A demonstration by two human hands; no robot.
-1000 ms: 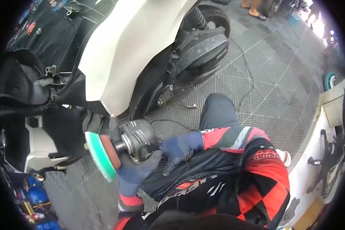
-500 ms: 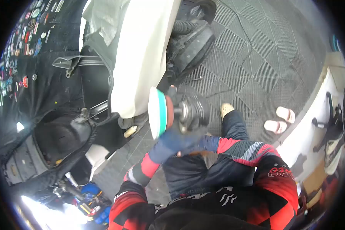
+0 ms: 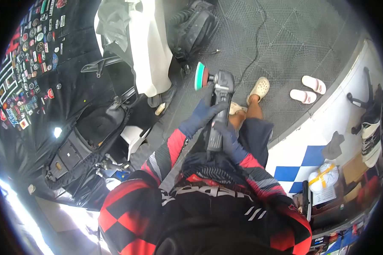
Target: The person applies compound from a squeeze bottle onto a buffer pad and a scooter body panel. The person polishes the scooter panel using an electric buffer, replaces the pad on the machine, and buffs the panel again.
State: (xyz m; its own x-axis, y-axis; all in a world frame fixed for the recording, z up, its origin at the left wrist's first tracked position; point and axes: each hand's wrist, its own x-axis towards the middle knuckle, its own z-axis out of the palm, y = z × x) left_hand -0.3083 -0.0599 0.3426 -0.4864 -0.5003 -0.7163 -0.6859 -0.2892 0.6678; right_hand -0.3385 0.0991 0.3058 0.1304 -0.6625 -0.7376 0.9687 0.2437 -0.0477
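Observation:
I hold a black electric polisher (image 3: 221,91) in front of my body, its round white-and-teal pad (image 3: 199,76) facing left with a reddish backing. My left hand (image 3: 203,114), in a dark glove, wraps the polisher's body behind its head. Also gloved, my right hand (image 3: 227,135) is closed round the rear handle. The pad is apart from the white panel (image 3: 147,63) of the partly stripped scooter, which stands ahead to the left.
White-soled pink slippers (image 3: 303,96) lie on the ribbed floor mat (image 3: 285,51). A cable (image 3: 256,55) crosses that mat. At left is a black open scooter compartment (image 3: 89,136) beside a sticker-covered black sheet (image 3: 38,63). A wrapped white bundle (image 3: 323,177) sits at right.
The polisher has drawn back from the white panel and its handle now points toward my body. My view has shifted, showing both feet and more of the right side.

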